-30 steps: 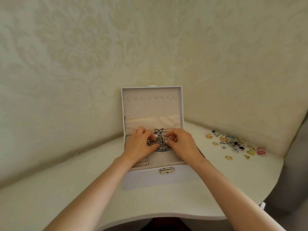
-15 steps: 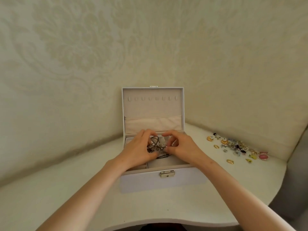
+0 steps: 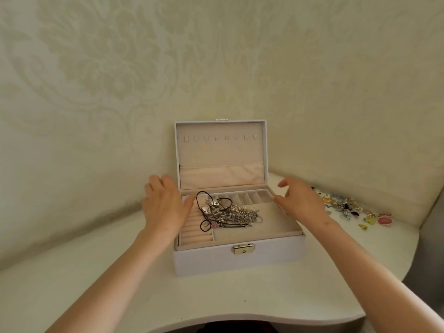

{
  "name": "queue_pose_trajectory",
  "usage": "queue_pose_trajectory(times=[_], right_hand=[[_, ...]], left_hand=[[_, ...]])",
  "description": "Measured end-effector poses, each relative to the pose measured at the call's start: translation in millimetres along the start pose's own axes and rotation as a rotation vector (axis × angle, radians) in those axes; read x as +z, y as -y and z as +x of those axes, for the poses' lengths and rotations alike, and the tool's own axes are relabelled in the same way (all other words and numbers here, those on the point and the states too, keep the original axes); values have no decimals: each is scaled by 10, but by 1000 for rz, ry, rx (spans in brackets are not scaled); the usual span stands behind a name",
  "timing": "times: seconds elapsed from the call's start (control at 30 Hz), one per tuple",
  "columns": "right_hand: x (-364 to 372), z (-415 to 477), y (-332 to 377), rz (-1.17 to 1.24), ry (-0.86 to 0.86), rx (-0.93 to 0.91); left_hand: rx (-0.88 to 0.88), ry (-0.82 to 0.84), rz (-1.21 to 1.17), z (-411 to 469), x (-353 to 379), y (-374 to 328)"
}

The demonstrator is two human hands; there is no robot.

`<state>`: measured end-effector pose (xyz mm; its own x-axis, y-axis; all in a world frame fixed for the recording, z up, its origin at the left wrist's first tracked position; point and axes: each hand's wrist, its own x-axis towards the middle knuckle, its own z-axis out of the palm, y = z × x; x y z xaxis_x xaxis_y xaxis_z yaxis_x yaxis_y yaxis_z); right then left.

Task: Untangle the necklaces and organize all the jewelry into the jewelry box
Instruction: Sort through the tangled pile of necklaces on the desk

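One jewelry box (image 3: 216, 260) is seen at the centre of the frame, with one latch (image 3: 243, 249) on its front. Eight hooks (image 3: 216, 138) are counted in a row inside the lid. One tangle of necklaces (image 3: 230, 213) is counted inside the box. Two hands are shown: the left hand (image 3: 165, 207) and the right hand (image 3: 302, 203). The small pieces (image 3: 348, 207) at the right of the frame cannot be counted.

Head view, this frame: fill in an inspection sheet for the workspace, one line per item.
Surface: pale table, curved front edge.
Job's things: white jewelry box open, lid upright; tangled necklaces lie in its top tray; loose jewelry pile on the table to the box's right.
Clutter: nothing seen.
Hands: left hand open at the box's left side, right hand open at its right side; both hold nothing; contact with the box unclear.
Cables: nothing seen.
Surroundings: patterned wall behind the table.
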<state>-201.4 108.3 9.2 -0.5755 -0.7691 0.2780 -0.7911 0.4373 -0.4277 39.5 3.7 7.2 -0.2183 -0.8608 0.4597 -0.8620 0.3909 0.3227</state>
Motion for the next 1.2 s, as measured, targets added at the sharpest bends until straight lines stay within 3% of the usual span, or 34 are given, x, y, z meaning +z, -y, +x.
queue_pose_trajectory(times=[0.1, 0.23, 0.57, 0.8, 0.87, 0.93, 0.97, 1.07, 1.13, 1.2], right_hand=[[51, -21, -43, -143, 133, 62], [146, -25, -65, -76, 17, 27], [251, 509, -322, -89, -108, 97], [198, 805, -474, -103, -48, 179], [170, 798, -465, -156, -75, 144], [135, 762, -346, -139, -156, 14], [108, 750, -253, -55, -135, -57], [38, 699, 8, 235, 224, -136], [54, 690, 51, 150, 367, -166], [100, 703, 41, 62, 380, -180]], left_hand=[[-80, 249, 178, -54, 70, -41], [5, 280, 299, -49, 103, -95], [-44, 281, -42, 399, 443, -381], [-99, 300, -344, 573, 717, -561], [-20, 224, -224, 584, 745, -596], [203, 55, -129, 626, 750, -684], [311, 57, -154, 658, 732, -743], [451, 437, -124, 790, 745, -884], [458, 589, -41, 867, 812, -893], [475, 627, -20, 926, 867, -888]])
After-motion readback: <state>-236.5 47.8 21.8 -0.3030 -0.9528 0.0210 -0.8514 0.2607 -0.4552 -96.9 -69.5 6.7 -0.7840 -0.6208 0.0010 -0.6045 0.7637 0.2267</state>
